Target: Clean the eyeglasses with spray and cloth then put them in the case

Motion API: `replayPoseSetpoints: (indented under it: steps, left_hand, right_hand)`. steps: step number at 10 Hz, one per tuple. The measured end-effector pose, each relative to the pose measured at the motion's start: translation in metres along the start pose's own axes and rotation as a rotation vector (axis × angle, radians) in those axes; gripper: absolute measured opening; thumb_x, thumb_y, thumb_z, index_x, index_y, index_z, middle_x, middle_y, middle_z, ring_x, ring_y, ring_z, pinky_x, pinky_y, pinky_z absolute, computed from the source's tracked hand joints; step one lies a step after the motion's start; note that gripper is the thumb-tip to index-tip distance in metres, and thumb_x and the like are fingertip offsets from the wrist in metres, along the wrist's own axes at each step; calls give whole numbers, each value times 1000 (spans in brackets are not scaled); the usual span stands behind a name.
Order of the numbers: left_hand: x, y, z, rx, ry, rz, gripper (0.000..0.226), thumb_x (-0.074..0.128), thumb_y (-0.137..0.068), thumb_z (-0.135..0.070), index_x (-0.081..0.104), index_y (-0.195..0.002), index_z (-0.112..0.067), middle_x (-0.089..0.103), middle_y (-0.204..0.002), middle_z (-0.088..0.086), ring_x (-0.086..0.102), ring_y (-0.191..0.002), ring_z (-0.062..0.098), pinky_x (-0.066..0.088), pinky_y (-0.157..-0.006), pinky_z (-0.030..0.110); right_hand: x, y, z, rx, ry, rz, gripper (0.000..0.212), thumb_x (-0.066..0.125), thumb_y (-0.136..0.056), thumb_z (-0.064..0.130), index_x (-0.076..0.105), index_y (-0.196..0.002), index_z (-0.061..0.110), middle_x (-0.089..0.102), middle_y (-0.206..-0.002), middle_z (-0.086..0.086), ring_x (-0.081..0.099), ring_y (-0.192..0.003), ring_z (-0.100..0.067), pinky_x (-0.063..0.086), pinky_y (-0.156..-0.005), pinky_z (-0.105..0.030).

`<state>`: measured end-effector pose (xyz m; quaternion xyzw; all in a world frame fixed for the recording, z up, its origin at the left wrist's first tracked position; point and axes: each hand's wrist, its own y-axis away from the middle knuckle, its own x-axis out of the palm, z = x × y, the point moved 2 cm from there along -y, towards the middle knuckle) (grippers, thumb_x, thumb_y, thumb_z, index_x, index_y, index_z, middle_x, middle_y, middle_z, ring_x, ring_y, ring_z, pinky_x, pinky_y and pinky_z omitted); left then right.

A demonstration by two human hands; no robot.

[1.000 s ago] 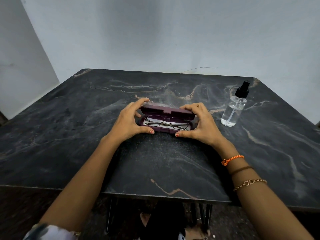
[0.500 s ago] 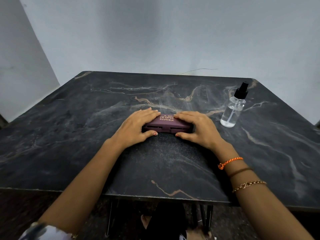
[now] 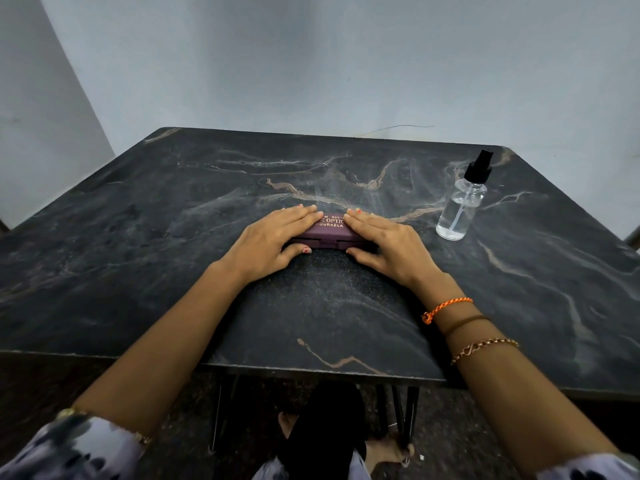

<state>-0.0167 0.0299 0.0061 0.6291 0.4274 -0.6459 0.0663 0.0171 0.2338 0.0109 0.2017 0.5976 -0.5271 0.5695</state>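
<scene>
The closed maroon hard-shell eyeglass case (image 3: 327, 233) lay at the table's centre, its long axis running from 9 to 3 o'clock. The left hand (image 3: 268, 239) and right hand (image 3: 386, 242) pressed flat, fingers straight, on its lid. It looked light, stiff and smooth, best held at both ends.

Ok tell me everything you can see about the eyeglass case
The eyeglass case is a maroon, hard-looking box, closed and lying flat near the middle of the dark marble-patterned table. Gold lettering shows on its lid, partly covered. The left hand and right hand press flat on its ends, thumbs at the front edge.
</scene>
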Motion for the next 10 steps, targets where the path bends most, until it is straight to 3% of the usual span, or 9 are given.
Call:
replayPoseSetpoints:
  steps: [3, 5, 6, 8, 9, 10]
  left_hand:
    - [3, -1, 1, -18, 51, 27, 54, 62, -86, -8, 40, -135, -6, 39, -143, 12, 31, -134, 27, 29, -110, 45]
    - [4, 1, 2, -41, 33, 5, 57, 63, -85, -16, 40, -137, -13, 40, -143, 6, 33, -133, 22, 40, -102, 46]
    - [-2, 2, -2, -33, 6, -55, 61, 68, -82, -24, 42, -135, -9, 44, -140, 9, 35, -132, 27, 39, -102, 46]
    - [-1, 0, 2, -85, -21, -59, 68, 57, -86, -37, 32, -140, -3, 38, -143, 15, 27, -135, 30, 22, -111, 48]
    - [2, 0, 6, -193, -60, -41, 76, 45, -85, -51, 24, -144, -7, 29, -149, 11, 17, -139, 26, 4, -113, 49]
    - [4, 1, 6, -299, -107, -30, 81, 30, -82, -58, 17, -145, -9, 22, -152, 8, 10, -141, 23, -8, -112, 46]
  right_hand:
    - [1, 1, 2, -7, 36, 19, 49, 60, -86, 23, 47, -132, 12, 46, -141, -9, 43, -131, -23, 43, -102, -41]
    - [-1, 2, 1, -12, 25, -31, 52, 65, -82, 25, 50, -129, 11, 52, -136, -7, 48, -127, -23, 43, -100, -39]
    - [-3, 2, 3, -18, 92, -78, 60, 61, -82, 37, 44, -134, 13, 46, -141, -9, 42, -131, -26, 32, -107, -41]
    - [-4, 4, 5, 71, 174, -98, 75, 35, -80, 61, 23, -143, 22, 24, -153, -3, 23, -141, -24, 18, -112, -45]
    - [-5, 3, 2, 119, 155, -94, 85, 25, -75, 66, 15, -145, 20, 16, -156, -3, 15, -143, -22, 12, -113, -46]
    - [-4, 3, 3, 156, 118, -104, 88, 25, -75, 67, 11, -146, 17, 13, -156, -3, 11, -144, -20, 8, -115, -47]
